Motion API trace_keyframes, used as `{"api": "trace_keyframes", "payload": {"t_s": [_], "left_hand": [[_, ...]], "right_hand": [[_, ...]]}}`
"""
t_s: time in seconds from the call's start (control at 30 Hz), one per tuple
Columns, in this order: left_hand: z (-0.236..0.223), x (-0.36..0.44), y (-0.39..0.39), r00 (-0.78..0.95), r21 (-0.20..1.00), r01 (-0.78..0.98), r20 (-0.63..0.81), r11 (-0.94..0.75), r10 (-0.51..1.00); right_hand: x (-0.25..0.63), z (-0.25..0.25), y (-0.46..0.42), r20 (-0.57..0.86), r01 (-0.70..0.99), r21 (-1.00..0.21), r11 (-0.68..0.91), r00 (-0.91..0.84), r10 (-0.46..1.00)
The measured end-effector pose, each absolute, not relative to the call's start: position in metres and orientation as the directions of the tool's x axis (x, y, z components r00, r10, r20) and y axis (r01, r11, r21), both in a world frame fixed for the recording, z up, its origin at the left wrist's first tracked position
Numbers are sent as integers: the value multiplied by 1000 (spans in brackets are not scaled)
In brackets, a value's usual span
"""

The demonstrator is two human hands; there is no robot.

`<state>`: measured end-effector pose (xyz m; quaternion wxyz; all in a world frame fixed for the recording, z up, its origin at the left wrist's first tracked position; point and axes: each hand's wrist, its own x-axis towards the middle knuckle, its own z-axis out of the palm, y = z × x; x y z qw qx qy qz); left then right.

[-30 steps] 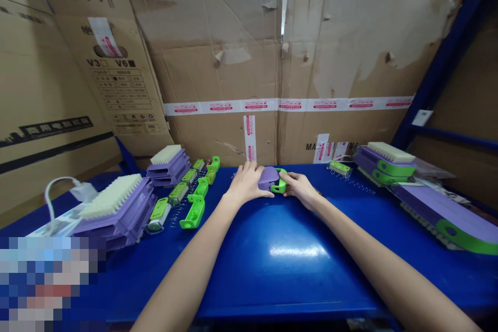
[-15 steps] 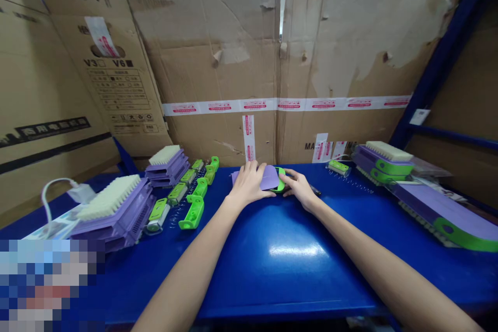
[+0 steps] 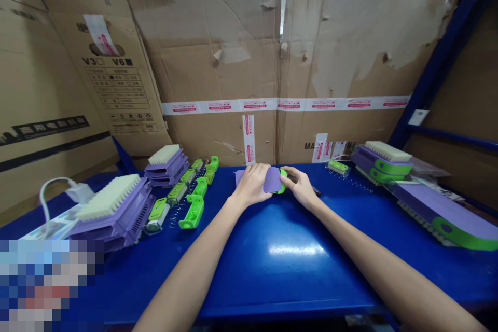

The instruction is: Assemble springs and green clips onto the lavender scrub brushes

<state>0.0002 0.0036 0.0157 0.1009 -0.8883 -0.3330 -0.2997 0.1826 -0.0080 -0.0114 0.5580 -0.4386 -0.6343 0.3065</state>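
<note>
1. The table (image 3: 288, 264) is glossy blue, with a bright glare patch near its middle.
2. The left hand (image 3: 252, 184) and right hand (image 3: 301, 185) meet at the far middle of the table, both closed on a purple brush (image 3: 271, 180) with a green end (image 3: 282, 181), tilted up on edge between them.
3. Left of the hands lie stacked purple brushes with pale bristles (image 3: 111, 205), a further stack (image 3: 167, 162), and a row of green clips (image 3: 194, 202).
4. On the right sit more brushes (image 3: 383, 162) and a long purple row (image 3: 439, 212).
5. Worn cardboard boxes (image 3: 249, 62) with red-printed tape wall in the back; blue rack posts (image 3: 439, 62) rise at the right.
6. A white cable (image 3: 50, 189) loops at the far left.
</note>
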Motion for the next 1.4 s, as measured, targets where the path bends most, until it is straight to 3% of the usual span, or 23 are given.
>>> {"api": "trace_keyframes", "payload": {"t_s": [0.5, 0.77, 1.13, 1.4], "left_hand": [[20, 5, 0, 464, 219, 692, 595, -688, 656], [21, 9, -7, 482, 195, 671, 619, -715, 621], [16, 16, -9, 603, 86, 618, 587, -782, 541], [20, -2, -2, 587, -34, 733, 536, -679, 606]], "right_hand": [[171, -2, -17, 554, 326, -793, 515, 33, 832], [164, -1, -25, 574, 404, -771, 492, 109, 811], [166, -11, -16, 508, 442, -767, 465, -25, 861], [174, -5, -14, 349, 481, -830, 283, 52, 936]]}}
